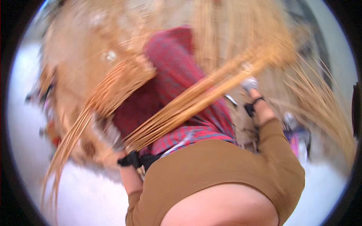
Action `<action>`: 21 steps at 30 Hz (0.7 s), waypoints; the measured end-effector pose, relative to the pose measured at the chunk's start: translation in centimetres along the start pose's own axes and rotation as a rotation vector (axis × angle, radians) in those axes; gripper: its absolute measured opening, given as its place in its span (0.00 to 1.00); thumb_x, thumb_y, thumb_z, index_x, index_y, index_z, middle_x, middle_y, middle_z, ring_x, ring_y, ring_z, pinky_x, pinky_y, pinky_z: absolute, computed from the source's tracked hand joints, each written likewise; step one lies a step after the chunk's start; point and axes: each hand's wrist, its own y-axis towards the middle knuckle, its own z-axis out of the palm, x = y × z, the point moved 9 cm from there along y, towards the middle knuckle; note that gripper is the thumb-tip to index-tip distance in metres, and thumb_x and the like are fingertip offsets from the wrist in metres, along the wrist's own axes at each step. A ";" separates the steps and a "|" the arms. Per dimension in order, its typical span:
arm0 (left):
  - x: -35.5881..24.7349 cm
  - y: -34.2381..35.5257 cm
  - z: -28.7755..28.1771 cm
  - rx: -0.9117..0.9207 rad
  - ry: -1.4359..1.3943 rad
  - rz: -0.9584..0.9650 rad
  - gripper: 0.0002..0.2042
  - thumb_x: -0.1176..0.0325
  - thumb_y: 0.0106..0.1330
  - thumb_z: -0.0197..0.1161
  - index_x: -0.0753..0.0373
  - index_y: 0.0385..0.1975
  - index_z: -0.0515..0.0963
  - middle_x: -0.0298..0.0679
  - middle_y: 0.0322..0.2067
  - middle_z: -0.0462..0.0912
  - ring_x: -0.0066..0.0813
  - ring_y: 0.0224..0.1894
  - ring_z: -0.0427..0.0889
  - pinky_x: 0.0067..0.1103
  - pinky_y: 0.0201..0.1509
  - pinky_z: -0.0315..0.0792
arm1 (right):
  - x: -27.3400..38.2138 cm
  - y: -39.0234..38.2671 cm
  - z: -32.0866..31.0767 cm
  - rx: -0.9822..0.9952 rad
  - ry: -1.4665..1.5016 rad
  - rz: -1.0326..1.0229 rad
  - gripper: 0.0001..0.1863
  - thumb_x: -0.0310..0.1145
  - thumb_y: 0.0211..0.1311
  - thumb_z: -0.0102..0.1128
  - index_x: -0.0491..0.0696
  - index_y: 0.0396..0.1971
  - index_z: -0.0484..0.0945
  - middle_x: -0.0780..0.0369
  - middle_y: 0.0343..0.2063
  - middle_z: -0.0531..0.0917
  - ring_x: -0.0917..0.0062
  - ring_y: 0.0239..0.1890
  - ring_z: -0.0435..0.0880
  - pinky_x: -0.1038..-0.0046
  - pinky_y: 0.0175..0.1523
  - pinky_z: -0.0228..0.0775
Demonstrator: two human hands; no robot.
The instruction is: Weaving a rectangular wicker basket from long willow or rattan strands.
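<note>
A long bundle of thin straw-coloured stalks lies slantwise across my lap, from near my left hand up to the far right. My right hand, in a pale glove, is closed around the bundle toward its far end. My left hand, also gloved and smeared by motion, is beside the bundle's near end; its fingers cannot be made out. Just beyond it is a second, flatter sheaf of stalks, with loose ends trailing down to the left. A red and grey checked cloth covers my legs beneath the bundle.
More long stalks lie on the ground ahead, blurred. Another spread of loose stalks fans out at the right. Small dark and coloured items sit by my right side. A pale surface extends at the lower left.
</note>
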 end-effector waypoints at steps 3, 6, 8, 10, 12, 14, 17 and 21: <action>-0.9 -1.2 4.0 0.122 0.642 0.430 0.21 0.66 0.77 0.52 0.69 0.65 0.69 0.43 0.64 0.73 0.34 0.64 0.74 0.33 0.68 0.70 | 7.6 6.7 -2.9 -0.176 0.329 -0.341 0.26 0.50 0.59 0.61 0.50 0.54 0.80 0.49 0.47 0.85 0.54 0.50 0.84 0.57 0.55 0.76; -1.8 -1.4 -0.8 -0.040 0.499 0.261 0.23 0.85 0.69 0.57 0.68 0.64 0.70 0.43 0.58 0.78 0.29 0.56 0.79 0.26 0.62 0.76 | 10.7 5.3 1.8 -0.085 0.368 -0.475 0.25 0.50 0.60 0.60 0.51 0.53 0.81 0.50 0.45 0.86 0.55 0.48 0.85 0.57 0.53 0.77; -0.9 -1.2 -0.3 0.059 0.404 0.154 0.26 0.87 0.67 0.59 0.66 0.65 0.69 0.44 0.57 0.79 0.28 0.52 0.82 0.22 0.57 0.79 | 9.7 5.3 3.8 -0.050 0.358 -0.454 0.25 0.50 0.60 0.60 0.51 0.52 0.81 0.50 0.44 0.86 0.55 0.46 0.85 0.58 0.52 0.77; -1.0 -0.9 -0.1 0.075 0.459 0.164 0.29 0.88 0.64 0.61 0.65 0.66 0.68 0.44 0.54 0.80 0.28 0.49 0.83 0.21 0.54 0.80 | 8.2 5.7 5.3 -0.023 0.342 -0.385 0.24 0.49 0.61 0.59 0.51 0.52 0.81 0.50 0.43 0.86 0.56 0.45 0.85 0.58 0.50 0.77; -1.8 -1.1 0.6 0.045 0.552 0.197 0.30 0.88 0.62 0.63 0.64 0.66 0.68 0.44 0.52 0.81 0.28 0.49 0.83 0.22 0.54 0.80 | 8.2 6.0 6.9 -0.001 0.327 -0.300 0.23 0.49 0.61 0.59 0.51 0.51 0.81 0.51 0.42 0.86 0.56 0.43 0.85 0.58 0.49 0.78; -1.9 -0.9 0.7 0.053 0.527 0.233 0.31 0.88 0.61 0.64 0.64 0.66 0.68 0.43 0.51 0.82 0.28 0.48 0.83 0.22 0.54 0.80 | 7.5 6.1 8.1 -0.005 0.319 -0.217 0.23 0.49 0.62 0.58 0.51 0.50 0.82 0.51 0.40 0.87 0.57 0.41 0.86 0.58 0.48 0.78; -1.2 -0.4 -0.1 0.013 0.503 0.182 0.31 0.88 0.61 0.63 0.63 0.66 0.68 0.43 0.51 0.82 0.27 0.49 0.83 0.22 0.54 0.80 | 4.6 5.6 9.4 -0.041 0.318 -0.094 0.22 0.49 0.62 0.57 0.51 0.49 0.82 0.52 0.39 0.87 0.58 0.39 0.86 0.59 0.45 0.78; -0.7 0.0 2.1 0.137 0.414 0.193 0.30 0.89 0.61 0.63 0.64 0.65 0.69 0.42 0.50 0.83 0.28 0.49 0.83 0.22 0.54 0.80 | -2.7 3.3 10.8 0.003 0.678 0.097 0.20 0.50 0.64 0.55 0.50 0.45 0.83 0.57 0.33 0.86 0.66 0.33 0.84 0.64 0.39 0.77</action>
